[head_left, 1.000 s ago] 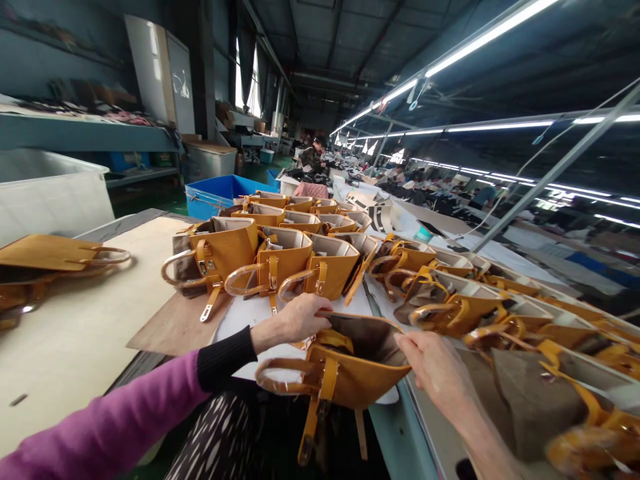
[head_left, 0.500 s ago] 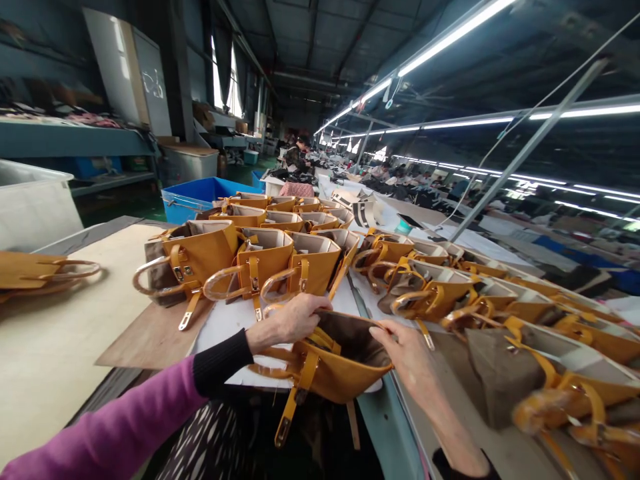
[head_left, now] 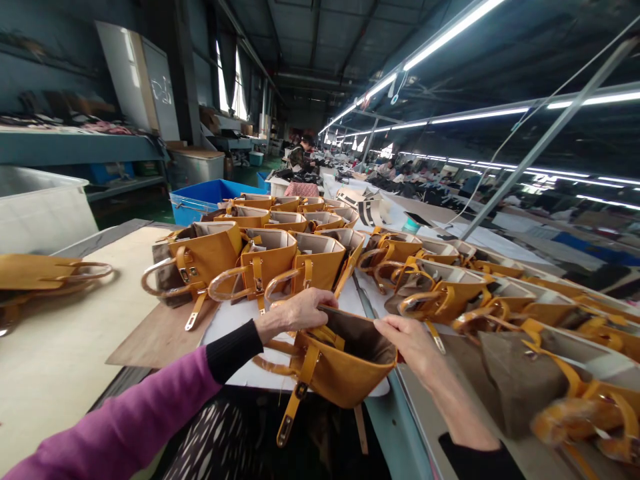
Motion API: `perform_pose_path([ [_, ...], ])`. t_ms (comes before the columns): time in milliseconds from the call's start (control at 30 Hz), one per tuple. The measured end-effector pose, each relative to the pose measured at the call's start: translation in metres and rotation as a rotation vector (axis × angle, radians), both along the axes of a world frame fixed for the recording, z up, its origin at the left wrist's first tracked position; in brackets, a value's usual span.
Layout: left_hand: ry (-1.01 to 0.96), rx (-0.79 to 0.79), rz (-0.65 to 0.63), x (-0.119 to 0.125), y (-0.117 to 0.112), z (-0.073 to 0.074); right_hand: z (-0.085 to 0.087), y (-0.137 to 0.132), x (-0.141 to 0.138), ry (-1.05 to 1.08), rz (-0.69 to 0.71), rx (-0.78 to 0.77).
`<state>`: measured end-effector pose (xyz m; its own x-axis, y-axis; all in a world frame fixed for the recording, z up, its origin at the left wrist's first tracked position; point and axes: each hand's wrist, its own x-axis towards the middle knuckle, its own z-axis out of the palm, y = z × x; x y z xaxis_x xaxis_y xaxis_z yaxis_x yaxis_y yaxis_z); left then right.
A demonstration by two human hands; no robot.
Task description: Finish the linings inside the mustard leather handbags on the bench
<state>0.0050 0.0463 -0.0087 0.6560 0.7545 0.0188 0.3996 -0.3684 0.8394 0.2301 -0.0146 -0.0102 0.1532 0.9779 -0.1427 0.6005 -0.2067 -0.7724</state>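
A mustard-yellow handbag (head_left: 345, 377) hangs between my hands over the table's near edge, its mouth wide and its dark brown lining showing. My left hand (head_left: 303, 312) is closed on the bag's far left rim, fingertips partly hidden. On the right rim, my right hand (head_left: 413, 343) pinches the edge between thumb and fingers. A strap with a metal clasp plate (head_left: 286, 427) dangles from the bag's front. Its wrapped handle (head_left: 273, 363) sticks out to the left, below my left wrist.
Rows of similar yellow handbags (head_left: 317, 260) stand just ahead, and more handbags (head_left: 463, 290) fill the table at right. One bag (head_left: 35, 273) lies on the pale board (head_left: 65, 347) at left. A blue bin (head_left: 200, 203) and a white bin (head_left: 45, 210) stand beyond.
The view has turned slightly left, so the surroundings sit a little further right. Both hands keep hold of the handbag, which tilts slightly more open.
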Motion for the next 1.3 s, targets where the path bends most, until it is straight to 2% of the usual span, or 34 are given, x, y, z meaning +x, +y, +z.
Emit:
perform_pose_path([
  [67,0.007,0.002,0.021,0.003,-0.004,0.003,0.002,0.000,0.000,-0.013,0.022,-0.006],
  [233,0.169,0.107,0.193,0.017,-0.011,0.007,0.009,0.001,0.002,-0.214,0.105,0.071],
  [333,0.185,0.118,0.211,0.021,-0.009,0.005,0.012,0.001,0.003,-0.280,0.151,0.073],
  [533,0.175,0.101,0.172,0.019,-0.007,0.006,0.012,0.006,-0.003,-0.154,0.238,0.043],
  [800,0.200,0.111,0.172,0.021,-0.005,0.007,0.009,0.013,-0.008,0.021,0.249,-0.053],
  [967,0.215,0.132,0.191,0.022,-0.004,0.007,0.002,0.016,-0.006,-0.164,0.212,0.060],
  [1200,0.227,0.160,0.195,0.023,-0.002,0.004,0.030,0.007,-0.029,-0.646,0.290,0.100],
  [1300,0.202,0.155,0.179,0.023,-0.002,0.003,0.030,0.010,-0.043,-0.702,0.363,0.140],
])
